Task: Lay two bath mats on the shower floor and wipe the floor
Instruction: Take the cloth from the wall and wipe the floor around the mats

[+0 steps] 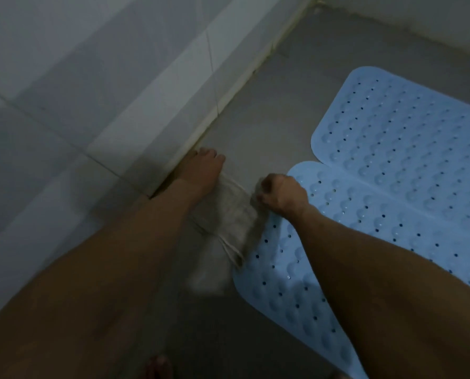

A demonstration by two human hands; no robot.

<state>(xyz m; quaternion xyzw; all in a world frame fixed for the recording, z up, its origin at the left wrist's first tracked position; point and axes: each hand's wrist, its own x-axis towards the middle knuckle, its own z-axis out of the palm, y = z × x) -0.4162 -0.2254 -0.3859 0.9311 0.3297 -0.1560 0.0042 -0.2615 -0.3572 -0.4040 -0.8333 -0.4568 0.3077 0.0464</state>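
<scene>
My right hand is curling into a fist and gripping one end of a pale grey cloth, knuckles up, right at the edge of the near blue bath mat. My left hand is lying flat w/ fingers straight, pressing down on the other end of the cloth, fingertips pointing toward the low tiled curb. The cloth is stretching btwn both hands on the grey shower floor; its lower part is trailing toward me and looking blurred, w/ a stitched hem showing where it's touching the mat's corner.

The near mat is lying flat on the floor under my right forearm, bumps and small drain holes all over it. The far blue bath mat is lying just beyond it, long edges touching or slightly overlapping, can't tell which. Both are sitting right of the cloth.

The curb is running diagonally along the floor's left side, white tiles beyond it. A wall is closing off the far side. My toes are showing at the bottom edge.
</scene>
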